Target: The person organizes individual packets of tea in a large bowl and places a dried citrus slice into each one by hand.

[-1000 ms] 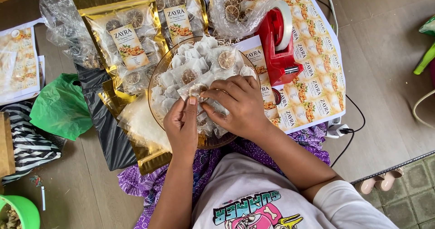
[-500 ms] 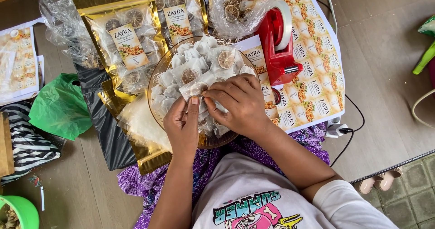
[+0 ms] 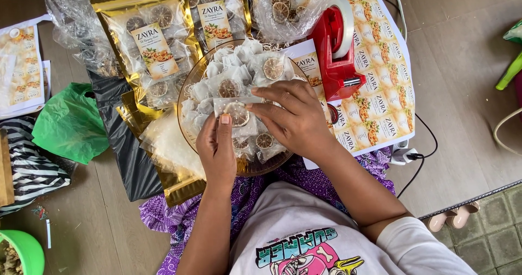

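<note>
A round clear bowl (image 3: 190, 84) in front of me holds several small clear sachets, each with a dried citrus slice. Over the bowl, my left hand (image 3: 217, 150) and my right hand (image 3: 291, 117) both pinch one small sachet (image 3: 235, 110) with a dried slice inside. My left thumb presses its lower edge, and my right fingertips hold its right side.
Gold pouches (image 3: 149, 41) of dried slices lie behind the bowl. A red tape dispenser (image 3: 337, 49) stands on sheets of printed labels (image 3: 380, 84) at the right. A green plastic bag (image 3: 68, 125) and black bag (image 3: 122, 144) lie left. A green bowl (image 3: 19, 253) sits at the bottom left.
My hands have shifted slightly over the bowl, and the sachet now lies flatter between them with the slice showing.
</note>
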